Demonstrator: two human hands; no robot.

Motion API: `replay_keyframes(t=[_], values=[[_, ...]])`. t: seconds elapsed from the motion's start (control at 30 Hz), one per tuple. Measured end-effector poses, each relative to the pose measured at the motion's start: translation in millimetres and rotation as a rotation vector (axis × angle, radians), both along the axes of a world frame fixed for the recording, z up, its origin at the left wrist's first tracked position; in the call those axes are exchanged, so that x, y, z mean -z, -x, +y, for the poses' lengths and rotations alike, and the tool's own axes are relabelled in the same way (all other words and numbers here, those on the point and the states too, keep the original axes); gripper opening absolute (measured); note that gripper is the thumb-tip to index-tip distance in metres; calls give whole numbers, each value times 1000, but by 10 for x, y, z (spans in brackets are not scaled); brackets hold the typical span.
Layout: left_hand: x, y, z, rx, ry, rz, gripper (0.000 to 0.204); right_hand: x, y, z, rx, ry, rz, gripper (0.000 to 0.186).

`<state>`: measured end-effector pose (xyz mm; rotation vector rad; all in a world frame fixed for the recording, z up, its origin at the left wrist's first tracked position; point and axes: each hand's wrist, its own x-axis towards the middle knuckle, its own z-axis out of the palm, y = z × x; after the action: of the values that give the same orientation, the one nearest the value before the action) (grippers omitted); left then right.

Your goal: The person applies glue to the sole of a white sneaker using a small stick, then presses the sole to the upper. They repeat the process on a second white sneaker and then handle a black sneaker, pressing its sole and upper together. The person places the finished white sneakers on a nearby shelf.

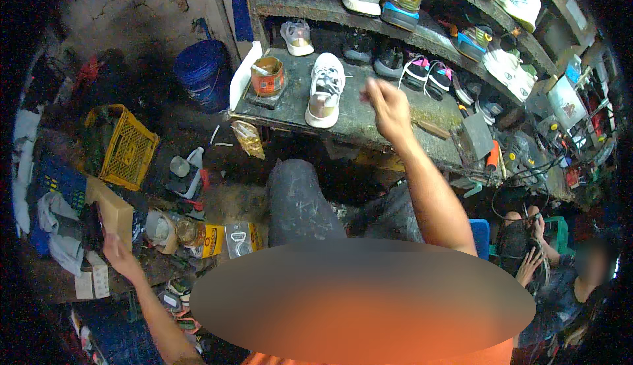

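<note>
A white and grey sneaker [324, 89] lies on the dark workbench [356, 116], its toe toward me and its laces facing up. Just right of it, my right hand [390, 109] is raised over the bench with the fingers curled together, apart from the shoe. What the fingers hold, if anything, is too small to make out. Far to the left, my left hand [119, 254] is at an open cardboard box [113, 212]. Its fingers close around something dark beside the box that I cannot make out. An orange tin [268, 78] with a light-coloured stick in it stands left of the sneaker.
Shelves [297, 3] behind the bench hold several shoes. A yellow crate [128, 147] and a blue bucket [201, 68] stand at left. Jars and a white bottle [191, 167] are nearer. Cables and an orange-handled tool [492, 156] lie right, where another person [560, 286] handles a dark item.
</note>
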<state>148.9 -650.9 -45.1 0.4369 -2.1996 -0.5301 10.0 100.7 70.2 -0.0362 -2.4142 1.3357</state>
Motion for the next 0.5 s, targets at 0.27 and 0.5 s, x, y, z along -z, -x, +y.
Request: replay_keyframes(t=[0.27, 0.5], values=[[156, -41, 3010, 953, -576, -93, 16, -5, 2455, -406, -113, -662, -320, 84], [80, 192, 4396, 1206, 158, -636, 59, 332, 3204, -549, -49, -660, -257, 71]])
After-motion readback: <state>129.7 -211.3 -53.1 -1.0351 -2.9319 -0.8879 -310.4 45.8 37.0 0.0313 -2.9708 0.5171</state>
